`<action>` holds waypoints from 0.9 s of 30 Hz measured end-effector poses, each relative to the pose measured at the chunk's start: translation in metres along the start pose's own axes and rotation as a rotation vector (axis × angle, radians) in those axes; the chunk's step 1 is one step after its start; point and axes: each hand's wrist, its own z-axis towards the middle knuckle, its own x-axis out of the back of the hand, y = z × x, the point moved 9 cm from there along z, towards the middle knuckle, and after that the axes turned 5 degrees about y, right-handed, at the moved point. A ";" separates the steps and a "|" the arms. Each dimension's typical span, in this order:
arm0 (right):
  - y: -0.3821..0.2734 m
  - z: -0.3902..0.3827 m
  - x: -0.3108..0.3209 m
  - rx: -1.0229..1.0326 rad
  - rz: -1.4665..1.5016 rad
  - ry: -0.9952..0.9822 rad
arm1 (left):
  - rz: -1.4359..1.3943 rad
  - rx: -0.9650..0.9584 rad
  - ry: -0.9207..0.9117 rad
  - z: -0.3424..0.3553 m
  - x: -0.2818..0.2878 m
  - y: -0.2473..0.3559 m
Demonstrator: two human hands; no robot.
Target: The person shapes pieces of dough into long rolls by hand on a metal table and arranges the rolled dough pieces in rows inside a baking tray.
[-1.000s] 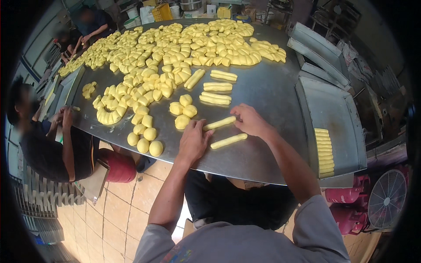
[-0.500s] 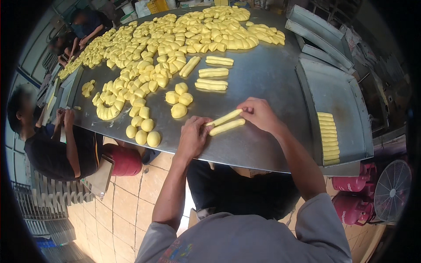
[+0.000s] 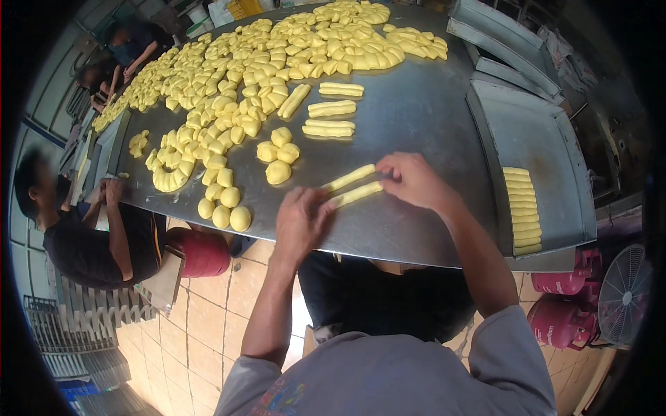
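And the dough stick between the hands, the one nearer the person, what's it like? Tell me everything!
The dough stick is pale yellow, long, slim, smooth and soft-looking. It slants over the grey metal table, right end farther away, beside a second strip. The left hand seems to touch its left end, the right hand its right.

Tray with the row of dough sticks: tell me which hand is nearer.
Right. The right hand is at the right ends of two dough strips, left of the tray; the left hand, at their left ends, is farther left.
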 end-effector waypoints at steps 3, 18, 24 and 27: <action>-0.004 0.000 -0.019 -0.006 -0.031 -0.142 | 0.028 -0.032 -0.035 -0.003 -0.006 -0.001; 0.011 0.041 -0.010 0.016 0.044 0.063 | -0.155 0.164 0.024 0.026 -0.005 -0.046; 0.015 0.043 -0.017 0.071 0.008 0.034 | -0.149 0.127 0.052 0.024 -0.007 -0.052; 0.008 0.037 -0.011 0.104 -0.013 -0.004 | -0.136 0.088 0.048 0.023 -0.002 -0.042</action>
